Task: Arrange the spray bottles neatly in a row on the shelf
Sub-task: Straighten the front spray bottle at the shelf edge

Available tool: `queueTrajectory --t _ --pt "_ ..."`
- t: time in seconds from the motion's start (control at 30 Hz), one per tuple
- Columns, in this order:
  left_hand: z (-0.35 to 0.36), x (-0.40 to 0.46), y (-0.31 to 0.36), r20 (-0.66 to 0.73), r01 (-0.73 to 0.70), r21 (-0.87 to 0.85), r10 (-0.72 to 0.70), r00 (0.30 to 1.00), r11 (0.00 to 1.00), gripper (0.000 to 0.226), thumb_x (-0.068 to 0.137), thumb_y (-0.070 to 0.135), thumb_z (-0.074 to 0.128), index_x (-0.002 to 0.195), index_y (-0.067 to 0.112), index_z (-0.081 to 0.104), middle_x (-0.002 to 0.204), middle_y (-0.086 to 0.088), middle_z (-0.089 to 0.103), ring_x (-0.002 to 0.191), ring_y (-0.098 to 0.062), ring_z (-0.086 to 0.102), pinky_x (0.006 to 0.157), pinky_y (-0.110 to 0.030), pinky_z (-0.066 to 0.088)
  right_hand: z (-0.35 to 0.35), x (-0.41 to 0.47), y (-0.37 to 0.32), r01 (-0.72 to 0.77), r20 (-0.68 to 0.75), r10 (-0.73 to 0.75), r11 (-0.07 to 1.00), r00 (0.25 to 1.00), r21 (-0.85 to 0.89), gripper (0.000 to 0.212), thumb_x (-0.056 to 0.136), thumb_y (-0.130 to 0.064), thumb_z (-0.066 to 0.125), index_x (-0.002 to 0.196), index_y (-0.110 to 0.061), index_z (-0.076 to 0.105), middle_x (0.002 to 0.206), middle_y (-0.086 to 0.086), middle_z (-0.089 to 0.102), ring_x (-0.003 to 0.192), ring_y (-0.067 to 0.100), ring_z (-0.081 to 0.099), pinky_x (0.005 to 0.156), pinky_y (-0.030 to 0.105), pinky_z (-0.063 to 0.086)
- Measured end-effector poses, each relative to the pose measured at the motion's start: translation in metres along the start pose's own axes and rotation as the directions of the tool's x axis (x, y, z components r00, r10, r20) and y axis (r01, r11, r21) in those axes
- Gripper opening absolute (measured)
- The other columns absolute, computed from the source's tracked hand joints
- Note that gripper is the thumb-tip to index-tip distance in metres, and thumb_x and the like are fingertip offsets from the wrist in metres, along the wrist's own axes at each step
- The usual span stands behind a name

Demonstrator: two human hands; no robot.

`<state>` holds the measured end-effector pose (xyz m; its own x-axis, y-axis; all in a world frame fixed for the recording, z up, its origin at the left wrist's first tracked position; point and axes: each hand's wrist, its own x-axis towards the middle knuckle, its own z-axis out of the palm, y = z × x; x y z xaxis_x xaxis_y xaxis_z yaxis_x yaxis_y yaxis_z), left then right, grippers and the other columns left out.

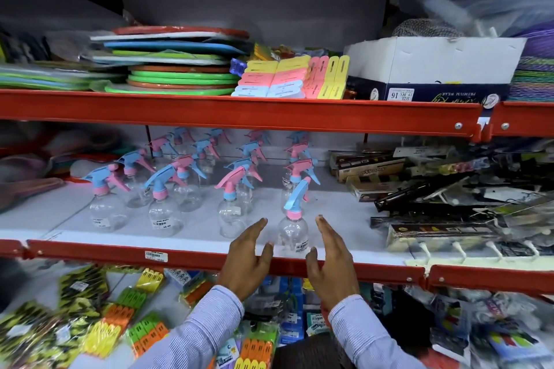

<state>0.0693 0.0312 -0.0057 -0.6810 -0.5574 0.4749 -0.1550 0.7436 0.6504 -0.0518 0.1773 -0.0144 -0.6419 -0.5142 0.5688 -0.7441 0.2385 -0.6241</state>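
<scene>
Head view looks at a red-edged shelf (120,252) with a white deck, where clear spray bottles with pink and blue trigger heads stand in 4 rough columns running front to back. Furthest left, the front bottle of column 1 (105,204) has a blue head and pink collar; beside it the front bottle of column 2 (164,207) is the same colouring and carries a price sticker. Next comes the front bottle of column 3 (231,207), with a pink head. Rightmost is the nearest spray bottle (293,225), blue head over pink collar, upright at the shelf's front edge with a barcode label low on its body.

That nearest bottle stands between the 2 hands. The left hand (247,260) is just beside it on the left, palm turned inward, fingers (254,229) spread and released, not touching the bottle as far as can be seen. The right hand (331,260) mirrors it on the other side, fingers likewise loose and holding nothing. Both wrists wear light striped sleeves (207,326).

Right of the bottles lie dark packaged goods (434,204). On the upper shelf sit stacked coloured mats (177,69), pastel clips (293,78) and a white cardboard box (434,63). Below, packets of bright pegs (120,317) crowd the lower shelf.
</scene>
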Motion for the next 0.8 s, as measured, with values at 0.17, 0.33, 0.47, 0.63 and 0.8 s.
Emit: queueTrajectory --t 0.17,0.33,0.47,0.63,0.8 --pt "-0.025 -0.022 -0.013 -0.111 -0.127 0.339 0.174 0.979 0.932 0.06 0.093 0.037 0.044 0.149 0.024 0.024 0.161 0.001 0.022 0.149 -0.014 0.016 0.122 -0.04 0.017 0.011 -0.017 -0.016 0.388 0.022 -0.393 0.893 0.919 -0.227 0.065 0.086 -0.014 0.046 0.147 -0.015 0.023 0.155 0.005 0.029 0.145 0.017 0.021 0.118 0.035 0.024" --pt "-0.058 -0.028 -0.033 -0.06 -0.104 0.571 0.168 0.984 0.814 0.071 0.094 0.042 0.037 0.152 0.017 0.006 0.164 -0.007 0.0 0.151 -0.023 -0.006 0.123 -0.051 0.003 0.05 -0.011 -0.048 0.485 0.187 -0.449 0.826 0.874 -0.285 0.066 0.085 -0.014 0.042 0.147 -0.006 0.019 0.157 0.012 0.022 0.147 0.024 0.013 0.118 0.041 0.018" --pt "-0.076 -0.017 -0.053 -0.025 -0.119 0.598 0.167 0.986 0.792 0.07 0.095 0.046 0.032 0.152 0.014 0.006 0.163 -0.009 -0.002 0.151 -0.023 -0.009 0.122 -0.05 0.001 0.079 0.002 -0.065 0.442 0.23 -0.383 0.833 0.894 -0.332 0.069 0.088 -0.022 0.04 0.148 -0.011 0.009 0.159 0.009 0.01 0.148 0.021 0.004 0.119 0.038 0.011" --pt "-0.085 -0.001 -0.083 0.05 -0.158 0.41 0.151 0.987 0.898 0.07 0.096 0.043 0.031 0.152 0.015 -0.002 0.162 -0.003 -0.01 0.15 -0.014 -0.015 0.123 -0.033 -0.005 0.114 0.019 -0.068 0.182 0.173 -0.143 0.955 0.975 -0.234 0.07 0.089 -0.027 0.036 0.149 -0.018 0.0 0.161 0.002 -0.003 0.147 0.012 -0.005 0.121 0.03 0.007" --pt "-0.083 0.022 -0.099 0.165 -0.035 0.064 0.024 0.986 0.997 0.069 0.098 0.032 0.04 0.152 0.015 0.001 0.163 -0.004 0.002 0.151 -0.016 0.006 0.122 -0.028 0.011 0.13 0.044 -0.069 -0.198 0.223 0.21 0.977 0.952 -0.077 0.064 0.092 -0.022 0.043 0.148 -0.013 0.015 0.15 0.017 0.036 0.13 0.03 0.045 0.106 0.031 0.038"
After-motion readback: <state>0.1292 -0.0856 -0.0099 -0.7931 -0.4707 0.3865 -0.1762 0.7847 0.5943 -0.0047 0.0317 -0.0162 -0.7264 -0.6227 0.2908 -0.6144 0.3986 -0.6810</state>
